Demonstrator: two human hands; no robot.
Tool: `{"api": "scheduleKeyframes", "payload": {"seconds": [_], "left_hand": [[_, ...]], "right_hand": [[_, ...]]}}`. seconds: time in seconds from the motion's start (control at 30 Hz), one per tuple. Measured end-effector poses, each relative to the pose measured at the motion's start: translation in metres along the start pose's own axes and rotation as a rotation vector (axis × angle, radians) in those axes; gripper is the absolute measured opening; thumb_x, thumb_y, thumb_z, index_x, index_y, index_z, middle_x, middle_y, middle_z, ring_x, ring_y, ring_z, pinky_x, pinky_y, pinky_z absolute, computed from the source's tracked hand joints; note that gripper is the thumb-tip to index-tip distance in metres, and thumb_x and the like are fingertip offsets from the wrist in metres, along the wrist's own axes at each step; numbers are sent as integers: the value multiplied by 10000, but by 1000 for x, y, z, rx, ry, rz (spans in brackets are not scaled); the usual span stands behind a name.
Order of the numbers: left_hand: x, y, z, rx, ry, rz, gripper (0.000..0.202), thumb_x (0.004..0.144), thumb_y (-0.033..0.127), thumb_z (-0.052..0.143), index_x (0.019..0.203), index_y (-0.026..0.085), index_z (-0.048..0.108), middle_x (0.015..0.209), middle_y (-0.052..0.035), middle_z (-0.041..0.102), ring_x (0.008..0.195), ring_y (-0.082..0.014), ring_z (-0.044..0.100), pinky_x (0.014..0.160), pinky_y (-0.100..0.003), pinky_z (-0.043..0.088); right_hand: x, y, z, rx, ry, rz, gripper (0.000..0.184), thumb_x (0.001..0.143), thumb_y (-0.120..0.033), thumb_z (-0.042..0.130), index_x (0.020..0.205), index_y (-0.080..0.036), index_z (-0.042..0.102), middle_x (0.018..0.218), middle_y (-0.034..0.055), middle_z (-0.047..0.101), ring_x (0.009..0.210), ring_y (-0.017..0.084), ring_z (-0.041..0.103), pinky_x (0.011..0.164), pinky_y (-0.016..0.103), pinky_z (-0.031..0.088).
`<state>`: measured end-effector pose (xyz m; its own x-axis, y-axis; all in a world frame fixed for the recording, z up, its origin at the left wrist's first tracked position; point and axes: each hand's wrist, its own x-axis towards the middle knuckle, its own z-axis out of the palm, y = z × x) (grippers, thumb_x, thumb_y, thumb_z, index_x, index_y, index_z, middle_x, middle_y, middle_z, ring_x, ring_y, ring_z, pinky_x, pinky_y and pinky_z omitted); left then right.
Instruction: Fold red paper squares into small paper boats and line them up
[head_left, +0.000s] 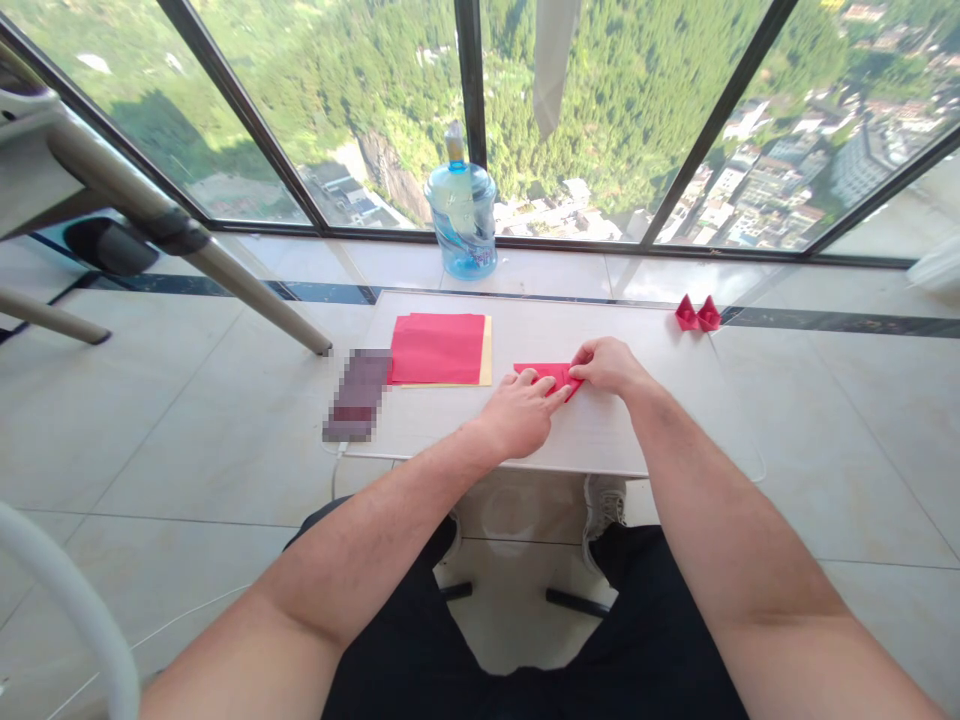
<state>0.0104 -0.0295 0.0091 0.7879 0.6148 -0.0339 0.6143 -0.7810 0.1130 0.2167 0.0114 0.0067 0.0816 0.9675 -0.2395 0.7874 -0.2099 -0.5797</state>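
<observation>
A folded piece of red paper [537,369] lies on the low white table [450,430] in front of me. My left hand [527,410] rests on the paper with its fingers stretched out, pressing it down. At the paper's right end, my right hand [604,368] pinches the edge between thumb and fingers. Parts of the paper are hidden under both hands. Two folded red paper shapes [697,314] stand side by side at the table's far right corner. Left of my hands is a stack of red paper sheets [439,348], with a yellow sheet [487,350] showing beneath it.
A pixelated phone-like object [358,395] lies at the table's left edge, with a white cable [337,470] running down from it. Behind the table, a blue water jug [463,220] stands against the window. A chair leg [255,290] reaches in from the left.
</observation>
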Motion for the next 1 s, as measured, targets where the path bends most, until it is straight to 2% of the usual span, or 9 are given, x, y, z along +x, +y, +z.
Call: {"api": "scheduleKeyframes", "payload": {"seconds": [0.43, 1.0], "left_hand": [[1, 3, -2, -1, -36, -35, 584, 941, 253, 377, 1524, 296, 368, 1349, -93, 550, 1168, -304, 434, 942, -458, 355], [2, 1, 0, -28, -24, -36, 584, 929, 252, 380, 1512, 287, 391, 1340, -96, 554, 1176, -314, 437, 951, -483, 363]], "right_hand": [[2, -1, 1, -81, 15, -1, 65, 684, -192, 714, 739, -199, 747, 713, -6, 729, 692, 133, 646, 590, 206, 439], [-1, 2, 7, -43, 64, 18, 75, 670, -210, 711, 738, -195, 738, 719, 4, 727, 697, 145, 652, 617, 217, 464]]}}
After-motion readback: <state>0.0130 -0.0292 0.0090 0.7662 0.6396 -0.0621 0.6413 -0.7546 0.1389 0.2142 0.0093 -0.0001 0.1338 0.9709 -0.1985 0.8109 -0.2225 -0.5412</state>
